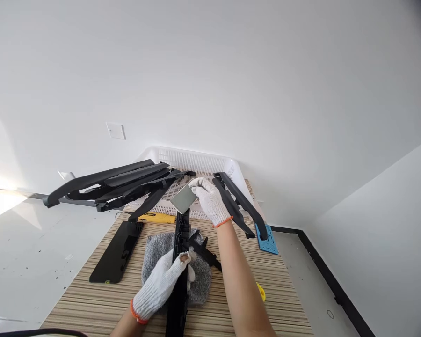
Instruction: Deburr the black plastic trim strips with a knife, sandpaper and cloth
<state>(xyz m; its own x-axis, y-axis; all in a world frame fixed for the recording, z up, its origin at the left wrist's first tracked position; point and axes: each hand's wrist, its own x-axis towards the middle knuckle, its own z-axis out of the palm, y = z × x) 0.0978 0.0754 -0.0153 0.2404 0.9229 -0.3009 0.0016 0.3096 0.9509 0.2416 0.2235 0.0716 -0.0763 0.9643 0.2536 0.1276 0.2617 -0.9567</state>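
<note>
Left grip (pixel 161 283): wrapped around the strip (pixel 181 236), thumb uppermost.
Right grip (pixel 209 202): pinched the card (pixel 182 200) by its right end.
Card: lay left of my right grip, at the strip's far end; contact, could not tell.
Strip axis: ran away from me over the cloth (pixel 154 252); right grip nearer the far end.
Edges: basket (pixel 192 161) beyond, caliper (pixel 208 258) just right.
Room: bare bench (pixel 87 309) left of the cloth.

Looking forward and down from the head, close over a flat striped tan tabletop (pixel 91 304), toward a smooth white wall (pixel 231 84).
</note>
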